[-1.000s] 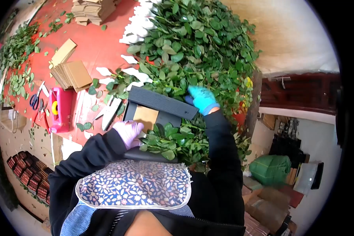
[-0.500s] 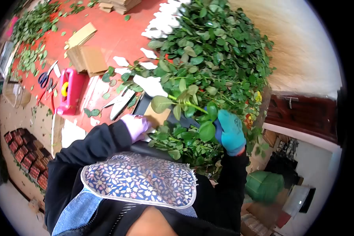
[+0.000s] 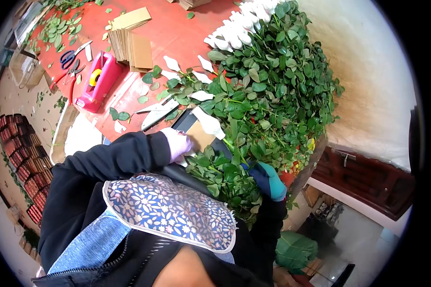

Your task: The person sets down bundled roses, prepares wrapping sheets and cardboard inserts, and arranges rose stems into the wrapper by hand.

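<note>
My left hand (image 3: 178, 143), in a pale purple glove, rests closed at the near-left edge of a dark tray (image 3: 184, 123); what its fingers hold is hidden. A brown cardboard piece (image 3: 200, 136) lies in the tray beside it. My right hand (image 3: 268, 181), in a teal and blue glove, is closed around the stem of a rose in a white sleeve (image 3: 209, 123). That sleeved head lies over the cardboard, pointing up and left. Leafy stems (image 3: 218, 172) lie between my hands. Beyond the tray are more white-sleeved roses (image 3: 202, 95).
A big pile of leafy roses (image 3: 292, 71) fills the right of the red table (image 3: 177, 28). At the left are folded cardboard (image 3: 140, 51), a pink tape dispenser (image 3: 102, 81), scissors (image 3: 75, 54), red-handled pruners (image 3: 72, 76) and a white-bladed tool (image 3: 159, 114).
The dark ridged lid over the tray has swung out of view. My right hand has taken up a white-sleeved rose and brought it down over the tray. The view has turned.
</note>
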{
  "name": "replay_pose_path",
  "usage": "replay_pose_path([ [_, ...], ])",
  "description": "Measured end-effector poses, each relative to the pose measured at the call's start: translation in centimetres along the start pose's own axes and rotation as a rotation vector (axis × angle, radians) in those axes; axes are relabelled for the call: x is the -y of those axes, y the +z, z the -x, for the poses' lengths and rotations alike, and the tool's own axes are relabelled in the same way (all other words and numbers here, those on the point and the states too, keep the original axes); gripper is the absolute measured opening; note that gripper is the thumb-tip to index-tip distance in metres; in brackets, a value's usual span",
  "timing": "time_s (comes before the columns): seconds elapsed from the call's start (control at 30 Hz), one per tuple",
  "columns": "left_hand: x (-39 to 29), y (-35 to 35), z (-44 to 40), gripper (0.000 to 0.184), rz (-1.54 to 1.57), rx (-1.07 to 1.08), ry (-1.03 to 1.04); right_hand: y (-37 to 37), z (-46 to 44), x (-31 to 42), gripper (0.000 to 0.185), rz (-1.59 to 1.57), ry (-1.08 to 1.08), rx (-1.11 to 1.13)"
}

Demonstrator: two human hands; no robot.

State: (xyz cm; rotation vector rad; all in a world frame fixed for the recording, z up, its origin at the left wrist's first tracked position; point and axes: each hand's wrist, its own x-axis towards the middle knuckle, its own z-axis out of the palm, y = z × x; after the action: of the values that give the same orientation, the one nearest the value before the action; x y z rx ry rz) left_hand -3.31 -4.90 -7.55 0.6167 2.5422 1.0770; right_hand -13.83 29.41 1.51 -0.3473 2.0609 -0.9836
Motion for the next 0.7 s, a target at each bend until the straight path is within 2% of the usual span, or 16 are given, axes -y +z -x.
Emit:
replay_pose_path([
  [0.07,0.1,0.2,0.0,0.049,0.013,-0.004,-0.004,-0.2,-0.2,0.2,0.024,-0.017,-0.040,0.015],
  [0.13,0.1,0.2,-0.1,0.049,-0.021,0.019,0.011,-1.1,-0.4,0.1,0.029,-0.009,0.148,0.096],
  [0.17,0.5,0.6,-0.2,0.050,0.014,0.041,0.005,-1.6,-0.2,-0.5,0.029,0.000,0.148,0.095],
  [0.23,0.4,0.5,-0.2,0.050,-0.030,0.043,0.004,-2.7,0.4,-1.8,0.030,0.009,0.041,-0.090],
  [0.27,0.3,0.4,-0.3,0.050,-0.072,0.058,0.001,-3.7,-0.2,0.6,0.032,-0.084,0.070,-0.055],
  [0.33,-0.2,-0.3,-0.2,0.045,-0.028,0.107,-0.057,-6.4,-0.9,-0.7,0.034,-0.439,-0.005,-0.185],
  [0.37,-0.3,-0.5,-0.2,0.043,-0.028,0.095,-0.041,-5.9,-2.2,2.7,0.032,-0.679,-0.032,-0.273],
  [0.4,-0.3,-0.7,-0.1,0.041,-0.030,0.082,-0.023,-6.8,-3.8,1.5,0.029,-0.283,-0.152,-0.328],
  [0.47,-0.6,-0.7,-0.3,0.039,-0.063,0.133,-0.055,-6.9,-5.2,3.4,0.027,0.441,-0.071,-0.233],
  [0.53,-0.9,-0.5,0.0,0.025,0.032,-0.038,-0.024,-5.8,-8.9,-2.2,0.028,0.481,-0.501,-0.237],
  [0.57,-0.9,-0.6,0.0,0.030,0.001,-0.046,0.006,-5.4,-9.8,-0.9,0.031,0.739,-0.477,-0.112],
  [0.6,-0.9,-0.7,0.0,0.030,0.002,-0.051,0.002,-4.2,-9.7,2.6,0.030,0.761,-0.422,-0.093],
  [0.67,-1.0,-0.7,0.0,0.032,-0.039,0.063,-0.057,-4.9,-12.4,3.6,0.030,0.860,-0.489,-0.175],
  [0.7,-1.0,-0.7,0.0,0.030,-0.009,0.035,-0.050,-5.2,-13.3,4.3,0.029,0.922,-0.545,-0.262],
])
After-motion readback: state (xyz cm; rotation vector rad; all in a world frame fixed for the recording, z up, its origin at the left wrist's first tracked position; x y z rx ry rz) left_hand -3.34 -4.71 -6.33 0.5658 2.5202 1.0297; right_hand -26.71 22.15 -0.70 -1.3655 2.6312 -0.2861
